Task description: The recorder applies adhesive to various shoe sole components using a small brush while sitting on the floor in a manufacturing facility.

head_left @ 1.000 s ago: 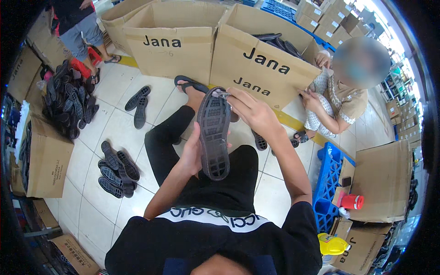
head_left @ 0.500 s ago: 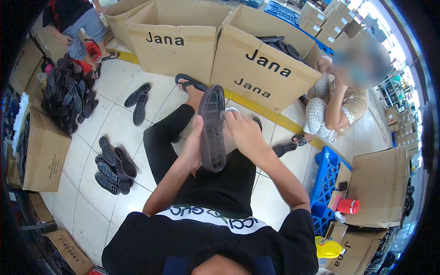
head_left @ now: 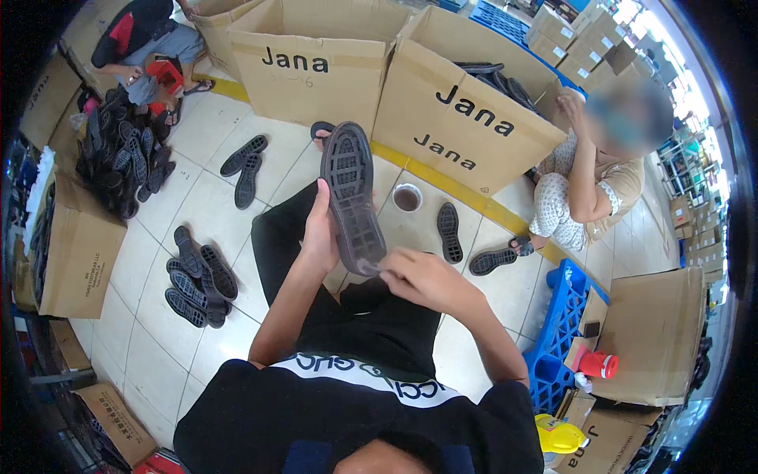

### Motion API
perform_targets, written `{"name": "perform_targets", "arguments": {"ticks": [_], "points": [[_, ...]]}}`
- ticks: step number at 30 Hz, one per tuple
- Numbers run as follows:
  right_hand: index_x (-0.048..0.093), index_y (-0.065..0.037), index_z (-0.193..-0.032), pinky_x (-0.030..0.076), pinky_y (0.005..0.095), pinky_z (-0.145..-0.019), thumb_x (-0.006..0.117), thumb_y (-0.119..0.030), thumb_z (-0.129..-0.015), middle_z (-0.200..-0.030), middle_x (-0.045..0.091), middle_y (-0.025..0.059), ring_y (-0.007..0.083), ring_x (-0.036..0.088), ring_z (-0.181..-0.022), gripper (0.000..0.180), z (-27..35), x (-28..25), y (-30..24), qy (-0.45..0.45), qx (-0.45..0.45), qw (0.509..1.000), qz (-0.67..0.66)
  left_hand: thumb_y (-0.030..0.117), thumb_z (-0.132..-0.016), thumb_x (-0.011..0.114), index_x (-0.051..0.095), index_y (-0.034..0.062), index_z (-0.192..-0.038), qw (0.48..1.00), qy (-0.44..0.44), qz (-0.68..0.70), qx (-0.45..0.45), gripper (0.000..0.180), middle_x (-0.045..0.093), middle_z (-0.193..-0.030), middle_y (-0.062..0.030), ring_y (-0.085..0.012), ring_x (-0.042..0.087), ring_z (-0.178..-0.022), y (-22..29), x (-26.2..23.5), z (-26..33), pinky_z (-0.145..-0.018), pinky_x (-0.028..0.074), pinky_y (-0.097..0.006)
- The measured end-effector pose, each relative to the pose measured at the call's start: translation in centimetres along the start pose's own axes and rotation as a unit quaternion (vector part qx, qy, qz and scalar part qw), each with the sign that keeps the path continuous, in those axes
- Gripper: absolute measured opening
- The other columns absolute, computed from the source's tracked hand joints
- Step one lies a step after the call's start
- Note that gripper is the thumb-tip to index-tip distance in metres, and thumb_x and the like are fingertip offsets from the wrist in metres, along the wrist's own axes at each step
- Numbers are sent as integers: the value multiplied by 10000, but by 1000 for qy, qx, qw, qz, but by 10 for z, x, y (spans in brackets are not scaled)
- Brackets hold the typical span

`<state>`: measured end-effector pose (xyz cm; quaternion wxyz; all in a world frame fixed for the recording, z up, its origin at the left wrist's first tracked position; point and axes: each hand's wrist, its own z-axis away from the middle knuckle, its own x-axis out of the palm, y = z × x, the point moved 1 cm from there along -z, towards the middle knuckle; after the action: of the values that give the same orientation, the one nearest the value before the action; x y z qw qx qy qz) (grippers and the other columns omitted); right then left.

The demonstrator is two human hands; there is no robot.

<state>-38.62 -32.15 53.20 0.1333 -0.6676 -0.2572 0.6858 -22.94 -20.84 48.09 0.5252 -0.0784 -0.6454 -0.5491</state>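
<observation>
Grey rubber, ridged with tread, faces up at me: the shoe sole [head_left: 351, 197] stands on end over my lap, heel end low, toe end pointing far toward the boxes. My left hand [head_left: 320, 233] is closed around its left edge at mid length, thumb on the tread side. My right hand [head_left: 422, 276] pinches the near end of the sole, fingertips pressed together at its rim.

Past the sole, on the tiled floor [head_left: 197, 213], a small round cup [head_left: 407, 197] sits, with a single sole [head_left: 449, 231] just to its right and another [head_left: 493, 260] further right. To my left lies a near cluster of soles [head_left: 197, 276], and a pair [head_left: 245, 162] farther off. Two big open cardboard boxes [head_left: 466, 118] stand across the far side. A seated person [head_left: 584, 197] is at the far right, and a blue plastic crate [head_left: 557, 340] sits near my right side.
</observation>
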Motion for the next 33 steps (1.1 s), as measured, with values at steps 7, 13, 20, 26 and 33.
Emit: {"name": "perform_targets", "arguments": {"ticks": [7,13,20,26,33], "points": [[611,-18,-996,517,343,-815,664,-53,-814,-1065,611,117,296,621,-960,193,-26,-8,9,298,-23,954,12,573,-993,204,460,53,-1332,998,-34,22,-45,671,577,-1237,-123,-231,566,-1112,-9,1,2,-981,429,-396],[599,12,-985,516,335,-855,608,-58,-731,-1122,582,140,277,595,-1045,264,-25,-1,-4,201,-128,938,252,588,-986,211,459,49,-1341,996,-82,-13,-29,691,596,-1218,-123,-235,574,-1090,-1,4,1,-964,440,-391],[580,17,-995,527,329,-822,591,-41,-723,-1105,555,141,269,590,-999,279,20,22,1,124,-143,970,152,576,-991,206,479,55,-1331,999,-2,-49,-5,679,603,-1212,-121,-230,594,-1039,6,-8,-3,-923,466,-388],[579,13,-1006,516,344,-828,604,-26,-761,-1095,559,146,291,580,-1033,249,-22,5,24,244,-64,948,193,589,-986,189,475,58,-1335,998,-16,-19,-54,697,591,-1234,-129,-229,588,-1046,-13,10,-5,-926,466,-386],[562,2,-940,512,348,-835,610,-17,-751,-1103,575,134,283,585,-1018,196,45,33,46,151,-33,985,82,589,-982,238,483,50,-1319,995,-14,-53,-85,682,602,-1197,-128,-251,587,-1041,-45,-4,-44,-930,462,-391]]}}
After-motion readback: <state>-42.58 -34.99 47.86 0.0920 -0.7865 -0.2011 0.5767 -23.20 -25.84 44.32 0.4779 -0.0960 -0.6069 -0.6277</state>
